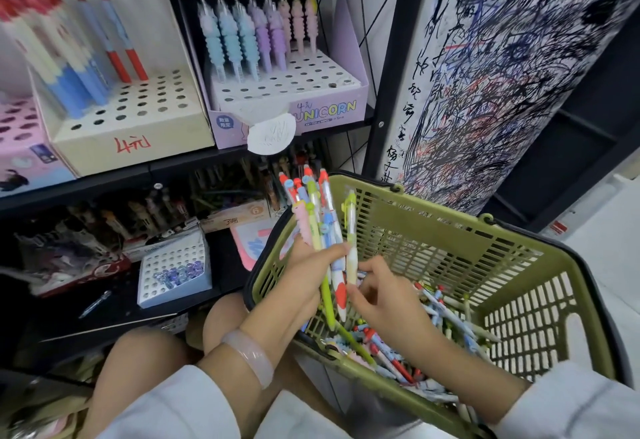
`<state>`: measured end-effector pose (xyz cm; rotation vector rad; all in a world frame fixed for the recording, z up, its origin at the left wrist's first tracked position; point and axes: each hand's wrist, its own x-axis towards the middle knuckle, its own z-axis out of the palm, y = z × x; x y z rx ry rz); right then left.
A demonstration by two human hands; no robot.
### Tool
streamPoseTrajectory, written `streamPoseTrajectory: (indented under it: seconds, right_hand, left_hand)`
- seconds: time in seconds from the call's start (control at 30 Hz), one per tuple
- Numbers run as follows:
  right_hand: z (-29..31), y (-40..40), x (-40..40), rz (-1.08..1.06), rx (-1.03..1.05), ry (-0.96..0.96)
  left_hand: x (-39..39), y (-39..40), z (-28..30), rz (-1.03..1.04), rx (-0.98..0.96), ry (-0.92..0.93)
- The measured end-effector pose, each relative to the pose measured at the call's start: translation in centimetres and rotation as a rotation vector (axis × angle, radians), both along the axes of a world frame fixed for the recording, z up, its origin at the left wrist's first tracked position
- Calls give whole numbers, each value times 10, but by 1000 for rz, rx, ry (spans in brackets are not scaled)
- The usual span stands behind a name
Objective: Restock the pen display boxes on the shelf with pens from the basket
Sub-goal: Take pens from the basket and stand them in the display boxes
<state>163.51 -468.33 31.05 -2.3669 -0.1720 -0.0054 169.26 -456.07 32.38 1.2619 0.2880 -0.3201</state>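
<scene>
The black metal shelf [180,165] carries a cream cardboard display box [138,133] with many free holes. Beside it the olive-green plastic basket [485,265] holds loose pens. The left hand [304,282] grips a bunch of colourful pens [318,224]; the right hand [384,296] pinches one white pen with a green clip [351,251] beside that bunch.

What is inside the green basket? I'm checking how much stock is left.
The basket holds a loose pile of pens across its floor. The right hand and left hand's bunch cover part, so what lies beneath is hidden.
</scene>
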Motion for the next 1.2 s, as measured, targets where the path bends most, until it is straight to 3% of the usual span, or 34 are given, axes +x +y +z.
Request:
streamPoseTrajectory:
  seconds: [0.17, 0.37, 0.47, 0.63, 0.8, 0.93, 1.2]
  right_hand:
    - [12, -5, 6, 63, -46, 17]
    - [53, 1, 34, -165, 351, -10]
    - [73, 18, 55, -177, 393, -16]
    - [104, 47, 74, -108, 410, -99]
    - [145, 82, 87, 66, 720, -116]
    - [179, 118, 105, 147, 796, -124]
    - [228, 235, 136, 340, 703, -224]
  left_hand:
    - [-3, 5, 3, -74, 77, -84]
    - [-2, 19, 8, -106, 82, -195]
    - [-2, 25, 18, -128, 65, -269]
    - [5, 58, 39, 7, 98, -323]
    - [8, 115, 60, 121, 165, -389]
    - [4, 165, 71, 206, 212, -398]
    - [-11, 259, 96, 355, 243, -470]
